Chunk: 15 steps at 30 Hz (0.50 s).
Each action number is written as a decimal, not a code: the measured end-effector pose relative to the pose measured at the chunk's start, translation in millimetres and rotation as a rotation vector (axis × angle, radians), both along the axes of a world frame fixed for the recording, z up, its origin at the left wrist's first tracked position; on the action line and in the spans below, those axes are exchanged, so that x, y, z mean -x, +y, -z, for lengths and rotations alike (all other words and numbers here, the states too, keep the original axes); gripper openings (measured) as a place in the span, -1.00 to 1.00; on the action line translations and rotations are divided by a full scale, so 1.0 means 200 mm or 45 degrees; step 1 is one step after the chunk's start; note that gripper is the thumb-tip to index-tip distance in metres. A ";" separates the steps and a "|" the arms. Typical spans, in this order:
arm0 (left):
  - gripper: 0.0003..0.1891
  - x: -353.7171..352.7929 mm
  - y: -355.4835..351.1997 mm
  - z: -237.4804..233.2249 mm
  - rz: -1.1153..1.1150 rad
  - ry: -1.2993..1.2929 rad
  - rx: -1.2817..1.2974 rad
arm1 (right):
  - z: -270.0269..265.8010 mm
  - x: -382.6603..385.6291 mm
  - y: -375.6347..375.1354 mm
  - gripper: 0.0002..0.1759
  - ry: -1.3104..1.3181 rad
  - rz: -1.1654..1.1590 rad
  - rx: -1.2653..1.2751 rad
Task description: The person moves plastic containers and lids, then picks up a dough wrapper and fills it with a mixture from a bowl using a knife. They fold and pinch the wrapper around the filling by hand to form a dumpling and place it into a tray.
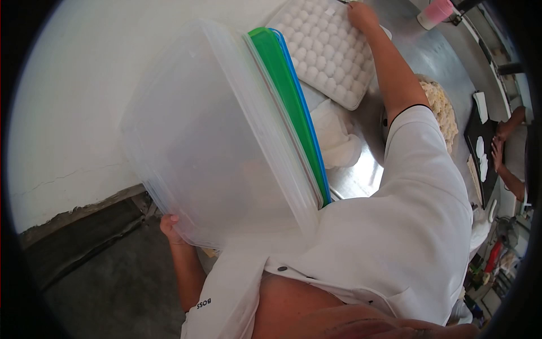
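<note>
A stack of large translucent plastic bins (220, 135) leans against my body, with a green bin (282, 79) and a blue-rimmed one (307, 118) on its right side. My left hand (171, 227) grips the stack's lower left edge. Stretched far forward, my right hand (363, 16) is closed at the far corner of a tray (351, 105) filled with rows of white dough balls (324, 48). A small dark thing shows by its fingertips, cut off by the frame's top; I cannot make out what it is.
The tray rests on a metal table (412, 42). Nearby are a whitish cloth or plastic sheet (336, 133), a mass of dough (443, 110) and a pink-and-white container (435, 12). At right, another person's hands (498, 151) touch a black tray (477, 133) holding white pieces. A wall (84, 101) stands left.
</note>
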<state>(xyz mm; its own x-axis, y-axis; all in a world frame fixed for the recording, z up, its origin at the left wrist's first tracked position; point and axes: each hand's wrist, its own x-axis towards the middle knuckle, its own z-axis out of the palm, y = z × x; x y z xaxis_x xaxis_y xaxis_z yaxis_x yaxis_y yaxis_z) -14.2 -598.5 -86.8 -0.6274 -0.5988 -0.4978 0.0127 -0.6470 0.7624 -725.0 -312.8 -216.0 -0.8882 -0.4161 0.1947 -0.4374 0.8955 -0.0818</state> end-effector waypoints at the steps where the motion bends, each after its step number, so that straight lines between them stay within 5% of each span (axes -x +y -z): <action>1: -0.31 -0.01 -0.01 0.01 0.000 0.002 0.001 | -0.03 -0.04 -0.01 -0.69 -0.045 0.061 0.120; 6: -0.28 -0.04 -0.03 0.04 0.052 0.048 -0.018 | -0.14 -0.22 0.03 -0.67 -0.068 0.049 0.241; 12: -0.30 0.01 0.00 0.01 0.083 0.100 -0.046 | 0.02 0.16 0.11 -0.53 -0.508 -0.139 0.144; 14: -0.30 -0.05 -0.05 0.07 0.091 0.110 -0.075 | -0.08 0.10 -0.04 -0.57 -0.335 -0.223 -0.544; 15: -0.30 -0.07 -0.07 0.09 0.095 0.136 -0.102 | -0.16 -0.01 -0.10 -0.49 -0.308 -0.185 -0.143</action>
